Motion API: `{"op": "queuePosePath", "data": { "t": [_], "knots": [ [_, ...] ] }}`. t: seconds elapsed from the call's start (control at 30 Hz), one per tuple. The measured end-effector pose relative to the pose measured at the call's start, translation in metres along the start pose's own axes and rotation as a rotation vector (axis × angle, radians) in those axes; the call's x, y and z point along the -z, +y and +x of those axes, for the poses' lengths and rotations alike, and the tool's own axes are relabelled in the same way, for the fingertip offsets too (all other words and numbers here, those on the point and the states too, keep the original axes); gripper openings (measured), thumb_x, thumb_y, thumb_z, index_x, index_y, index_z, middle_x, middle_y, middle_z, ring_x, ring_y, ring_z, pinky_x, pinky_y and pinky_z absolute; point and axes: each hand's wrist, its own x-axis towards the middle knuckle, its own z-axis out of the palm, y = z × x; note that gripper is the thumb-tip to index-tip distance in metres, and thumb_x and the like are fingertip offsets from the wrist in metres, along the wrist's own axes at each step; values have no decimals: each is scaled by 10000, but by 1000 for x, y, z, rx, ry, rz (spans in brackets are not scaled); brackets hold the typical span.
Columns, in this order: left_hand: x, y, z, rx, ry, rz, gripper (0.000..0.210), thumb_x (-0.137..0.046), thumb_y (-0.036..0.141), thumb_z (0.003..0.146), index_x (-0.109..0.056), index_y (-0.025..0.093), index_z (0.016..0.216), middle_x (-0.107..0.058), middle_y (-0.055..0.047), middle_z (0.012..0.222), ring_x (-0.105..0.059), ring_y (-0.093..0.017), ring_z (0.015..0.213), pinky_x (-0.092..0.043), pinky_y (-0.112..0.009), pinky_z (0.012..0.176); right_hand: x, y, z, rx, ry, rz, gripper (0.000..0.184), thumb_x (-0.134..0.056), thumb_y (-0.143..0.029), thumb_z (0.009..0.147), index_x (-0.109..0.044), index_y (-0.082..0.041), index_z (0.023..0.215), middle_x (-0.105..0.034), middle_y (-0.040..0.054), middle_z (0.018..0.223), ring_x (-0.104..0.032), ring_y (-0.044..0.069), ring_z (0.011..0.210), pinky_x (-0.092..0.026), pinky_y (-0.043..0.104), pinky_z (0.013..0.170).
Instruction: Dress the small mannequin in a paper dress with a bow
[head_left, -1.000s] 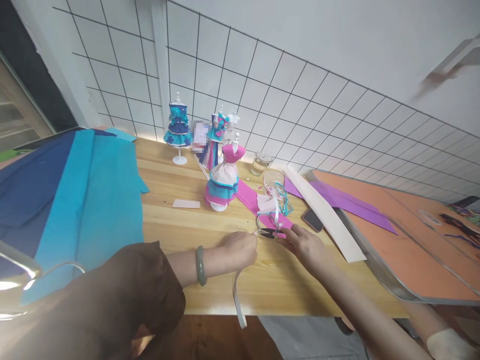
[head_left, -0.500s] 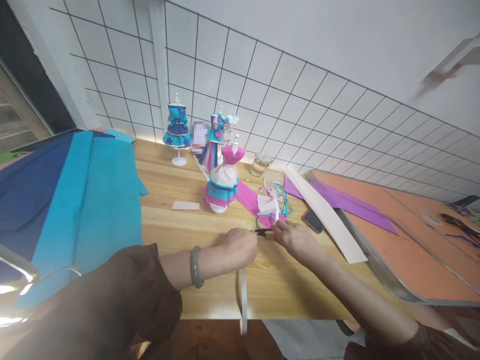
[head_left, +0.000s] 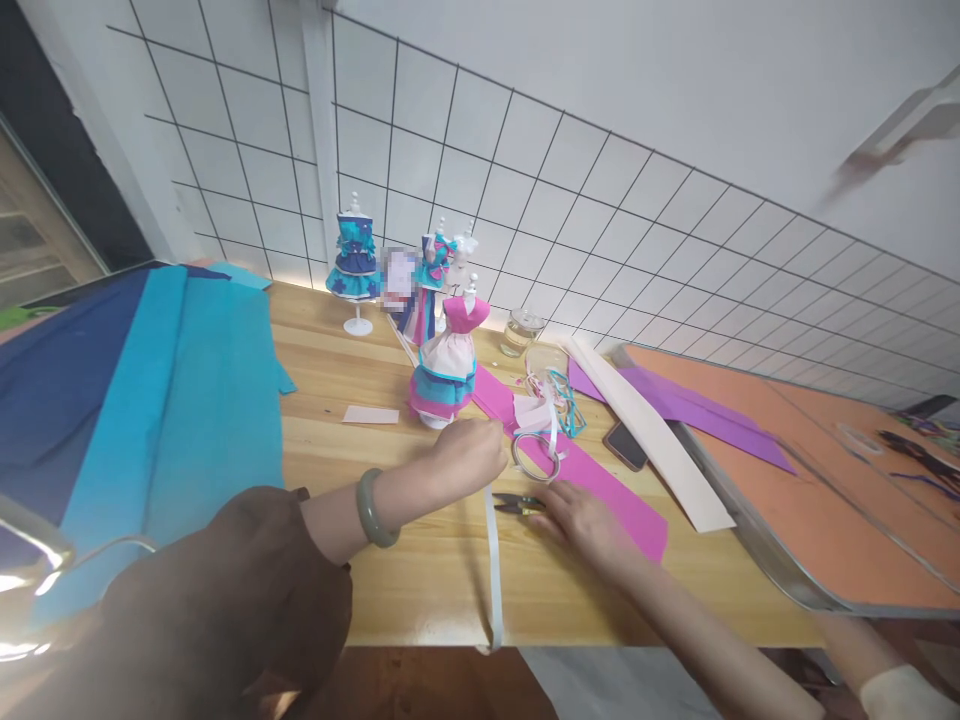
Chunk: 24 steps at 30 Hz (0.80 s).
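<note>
My left hand (head_left: pixel 469 455) is closed on a narrow white ribbon (head_left: pixel 493 570), which hangs down over the table's front edge. It is just in front of a small mannequin (head_left: pixel 448 360) in a pink, white and teal dress. My right hand (head_left: pixel 576 515) lies low over the table, its fingers around small black thread snips (head_left: pixel 516 504). The blades point left, close to the hanging ribbon. Beyond that hand are a silvery ring (head_left: pixel 535 458) and a magenta strip (head_left: pixel 611 495). The fingertips of my left hand are hidden.
Dressed mannequins (head_left: pixel 355 262) stand at the back near a glass jar (head_left: pixel 520 332). Cord scraps (head_left: pixel 564 400), a phone (head_left: pixel 625 445) and a pale strip (head_left: pixel 660 450) lie rightward, beside an orange-topped tray (head_left: pixel 810 500). Blue sheets (head_left: pixel 210 400) cover the left. Another person's forearm (head_left: pixel 862 650) shows lower right.
My hands have moved apart: the left up and slightly left with the ribbon, the right down with the snips. The ring and more of the magenta strip now show.
</note>
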Motion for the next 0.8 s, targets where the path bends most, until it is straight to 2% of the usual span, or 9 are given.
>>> {"op": "queuePosePath", "data": {
  "t": [0.1, 0.2, 0.27, 0.33, 0.4, 0.47, 0.6, 0.7, 0.8],
  "knots": [
    [5, -1, 2, -2, 76, -162, 165, -422, 156, 769, -587, 142, 770, -652, -72, 709, -604, -178, 653, -406, -258, 561, -3, -11, -1, -37, 76, 154, 331, -450, -397, 899, -587, -191, 1118, -613, 131, 1041, -546, 272, 996, -443, 434, 828],
    [3, -2, 3, -35, 160, -310, 132, -433, 148, 771, -565, 158, 778, -636, -35, 685, -586, -149, 643, -405, -239, 565, 8, -29, 5, -224, 149, 513, 383, -446, -442, 888, -576, -206, 1162, -592, 133, 1112, -537, 266, 1021, -425, 445, 869],
    [-1, -2, 4, -63, 212, -422, 100, -453, 157, 778, -552, 163, 794, -630, -21, 689, -589, -137, 660, -426, -231, 584, 18, -46, 11, -384, 78, 899, 438, -395, -484, 898, -546, -198, 1194, -617, 117, 1058, -592, 193, 798, -475, 376, 749],
    [-4, -1, 4, -89, 242, -569, 71, -467, 187, 798, -533, 165, 813, -622, -12, 704, -591, -120, 653, -449, -217, 578, 23, -65, 16, -409, -71, 1254, 514, -484, -529, 842, -507, -185, 1223, -629, 106, 1029, -514, 100, 534, -463, 304, 578],
    [-4, 1, 3, -101, 237, -772, 74, -478, 227, 813, -502, 171, 854, -611, -1, 721, -589, -104, 616, -465, -200, 526, 21, -81, 20, -396, -187, 1493, 589, -639, -517, 739, -498, -198, 1214, -634, 92, 1020, -426, 46, 445, -398, 244, 472],
    [-3, 3, 3, -94, 226, -992, 135, -507, 257, 809, -463, 178, 909, -604, 8, 736, -594, -97, 581, -476, -189, 471, 17, -91, 23, -393, -214, 1597, 527, -702, -484, 692, -561, -184, 1102, -654, 70, 945, -434, 38, 444, -377, 220, 457],
    [8, 5, 3, -116, 349, -1165, 270, -570, 273, 791, -440, 181, 1008, -627, 4, 744, -637, -113, 623, -521, -202, 514, 28, -81, 29, -361, -224, 1555, 363, -619, -498, 766, -601, -135, 757, -653, 35, 668, -535, 82, 476, -437, 250, 525],
    [21, 2, 1, -168, 546, -1064, 388, -584, 241, 793, -432, 184, 1146, -668, -24, 806, -659, -124, 754, -535, -210, 637, 64, -43, 37, -370, -203, 1287, 355, -577, -489, 797, -626, -142, 855, -599, 0, 547, -537, 108, 485, -449, 273, 547],
    [35, -4, -2, -221, 725, -947, 486, -578, 219, 801, -385, 196, 1247, -671, -59, 958, -649, -133, 871, -530, -211, 686, 107, 18, 48, -512, 25, 845, 374, -569, -484, 790, -631, -154, 954, -552, -12, 524, -496, 125, 468, -401, 269, 491]
  ]
}}
